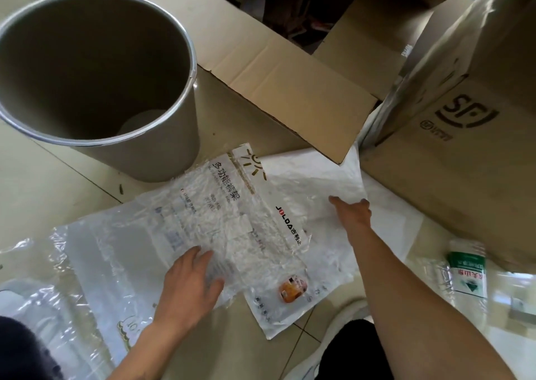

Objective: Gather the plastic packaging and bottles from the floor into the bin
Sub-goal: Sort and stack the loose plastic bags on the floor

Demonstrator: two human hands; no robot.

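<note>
A grey round bin point(162, 150) stands at the upper left, with something pale at its bottom. In front of it several clear and white plastic bags lie overlapping on the tiled floor. My left hand point(190, 285) rests flat, fingers spread, on a crinkled clear printed bag point(220, 205). My right hand point(352, 212) reaches farther out and grips the edge of a white plastic bag point(313, 173). A clear plastic bottle with a green and white label point(467, 269) lies on the floor at the right. Another clear bag point(87, 292) lies at the lower left.
An open cardboard box with spread flaps point(290, 77) sits behind the bags. A closed cardboard box with a printed logo point(464, 135) stands at the right, close to the bottle. My shoe point(342, 318) and dark trouser legs show along the bottom.
</note>
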